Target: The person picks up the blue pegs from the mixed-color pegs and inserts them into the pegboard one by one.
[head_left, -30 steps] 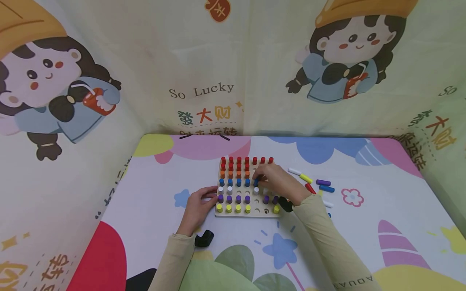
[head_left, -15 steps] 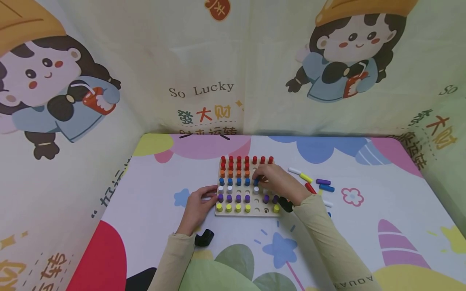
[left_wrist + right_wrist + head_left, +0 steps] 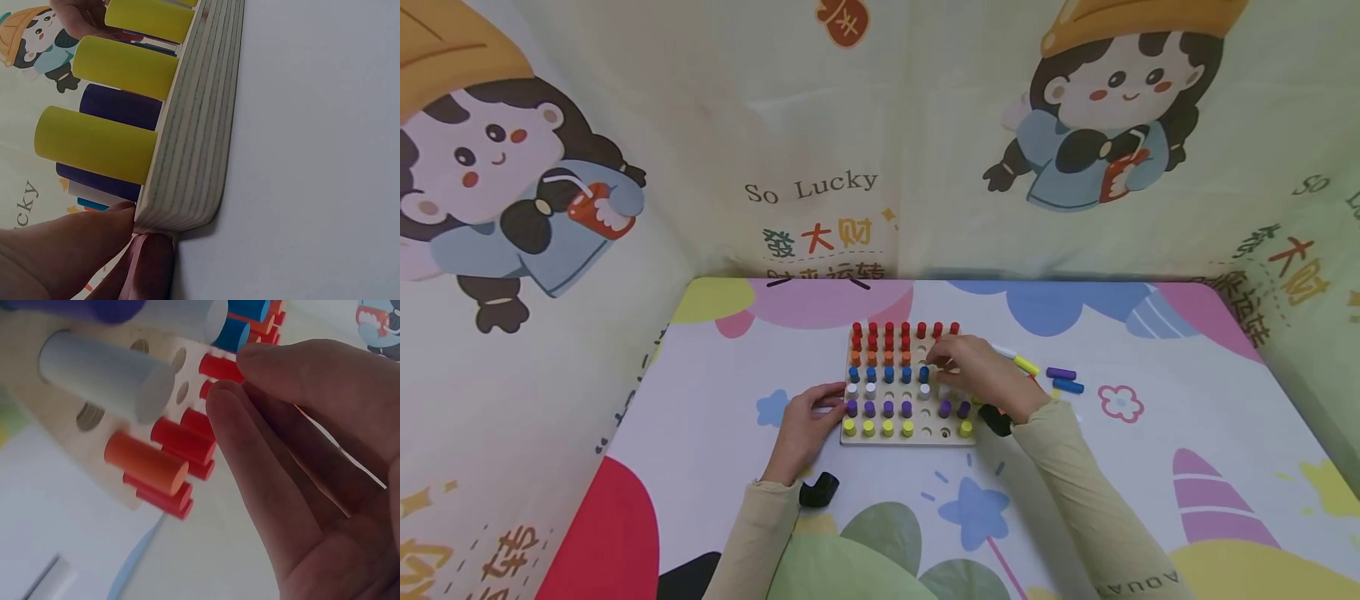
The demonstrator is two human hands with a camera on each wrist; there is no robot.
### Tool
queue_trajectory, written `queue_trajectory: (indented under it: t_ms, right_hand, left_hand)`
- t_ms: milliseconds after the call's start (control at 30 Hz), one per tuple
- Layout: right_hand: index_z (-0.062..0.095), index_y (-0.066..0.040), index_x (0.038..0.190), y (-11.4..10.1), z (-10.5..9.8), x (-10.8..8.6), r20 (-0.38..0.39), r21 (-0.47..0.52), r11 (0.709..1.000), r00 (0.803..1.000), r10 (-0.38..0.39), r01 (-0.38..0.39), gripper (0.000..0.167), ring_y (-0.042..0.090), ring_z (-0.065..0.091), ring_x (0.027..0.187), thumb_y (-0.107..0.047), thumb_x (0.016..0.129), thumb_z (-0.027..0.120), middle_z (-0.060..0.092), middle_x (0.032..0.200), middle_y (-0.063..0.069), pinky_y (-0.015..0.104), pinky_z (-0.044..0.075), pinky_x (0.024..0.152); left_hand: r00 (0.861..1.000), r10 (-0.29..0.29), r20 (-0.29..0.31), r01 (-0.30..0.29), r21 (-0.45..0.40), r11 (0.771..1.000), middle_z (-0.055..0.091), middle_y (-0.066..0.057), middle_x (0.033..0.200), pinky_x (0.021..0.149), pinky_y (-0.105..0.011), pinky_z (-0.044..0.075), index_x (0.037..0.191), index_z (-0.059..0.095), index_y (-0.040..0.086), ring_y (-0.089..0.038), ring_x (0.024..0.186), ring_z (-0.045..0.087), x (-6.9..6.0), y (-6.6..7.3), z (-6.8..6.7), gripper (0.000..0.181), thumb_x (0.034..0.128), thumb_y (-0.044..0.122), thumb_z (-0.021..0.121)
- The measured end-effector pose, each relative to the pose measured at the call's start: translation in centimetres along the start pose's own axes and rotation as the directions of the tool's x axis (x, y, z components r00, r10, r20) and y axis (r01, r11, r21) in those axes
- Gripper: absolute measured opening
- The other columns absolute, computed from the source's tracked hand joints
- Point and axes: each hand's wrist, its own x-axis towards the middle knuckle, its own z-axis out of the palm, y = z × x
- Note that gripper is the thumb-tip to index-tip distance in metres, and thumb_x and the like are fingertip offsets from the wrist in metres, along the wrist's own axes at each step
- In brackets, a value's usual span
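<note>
A wooden pegboard point(image 3: 880, 443) stands on the table with rows of coloured pegs and some bare holes. My left hand point(image 3: 805, 429) holds its left edge; in the left wrist view the thumb and a finger meet the board's side near the yellow pegs point(image 3: 97, 144). Over the right half of the board is my right hand point(image 3: 985, 375), close to an upright blue peg point(image 3: 923, 375). In the right wrist view the thumb and fingers point(image 3: 228, 419) stand apart with nothing between them. White pegs point(image 3: 112, 375) and an orange peg point(image 3: 147, 462) rise beside this hand.
Loose pegs lie to the right of the board, among them a yellow peg point(image 3: 1027, 365), a purple peg point(image 3: 1061, 373) and a blue peg point(image 3: 1067, 387). Some are partly hidden by the right arm. Printed cloth walls point(image 3: 940, 242) stand behind the table.
My right hand has let go of the blue peg and drawn slightly to the right of it. The blue peg stays upright in the board. My left hand keeps its place.
</note>
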Motion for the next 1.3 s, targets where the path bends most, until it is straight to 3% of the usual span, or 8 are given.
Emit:
queue_trajectory:
  t_ms: [500, 800, 1300]
  right_hand:
    - [0.072, -0.005, 0.107, 2.1, -0.8, -2.6, -0.057, 0.032, 0.999, 0.998, 0.015, -0.013, 0.023, 0.023, 0.069, 0.099, -0.004, 0.085, 0.077, 0.07, 0.102, 0.007, 0.039, 0.058, 0.088]
    - [0.072, -0.002, 0.106, 4.0, -1.0, -4.1, -0.113, 0.016, 1.0, 0.994, 0.004, -0.002, 0.02, 0.024, 0.069, 0.093, 0.0, 0.086, 0.074, 0.069, 0.1, 0.008, 0.042, 0.059, 0.084]
    - [0.072, -0.002, 0.109, 6.2, -1.7, -6.2, -0.129, 0.005, 0.995, 0.987, 0.1, -0.1, 0.025, 0.026, 0.069, 0.094, -0.002, 0.084, 0.077, 0.071, 0.103, 0.011, 0.044, 0.058, 0.085]
  left_hand:
    - [1.0, 0.021, 0.001, -0.021, -0.015, 1.0, 0.069, -0.008, 0.119, 0.087, -0.037, 0.057, 0.13, 0.065, 0.01, -0.02, 0.099, 0.068, 0.0, 0.2, -0.1, 0.036, 0.0937, 0.012, 0.069]
    - [1.0, -0.01, 0.003, 0.01, -0.011, 1.0, 0.07, -0.006, 0.117, 0.087, -0.037, 0.057, 0.13, 0.065, 0.012, -0.018, 0.097, 0.068, -0.1, 0.3, -0.2, 0.037, 0.0934, 0.013, 0.069]
    - [1.0, -0.005, -0.004, 0.005, 0.005, 1.0, 0.071, -0.006, 0.114, 0.087, -0.039, 0.057, 0.129, 0.066, 0.013, -0.019, 0.098, 0.068, -0.1, 0.4, -0.1, 0.035, 0.0938, 0.014, 0.069]
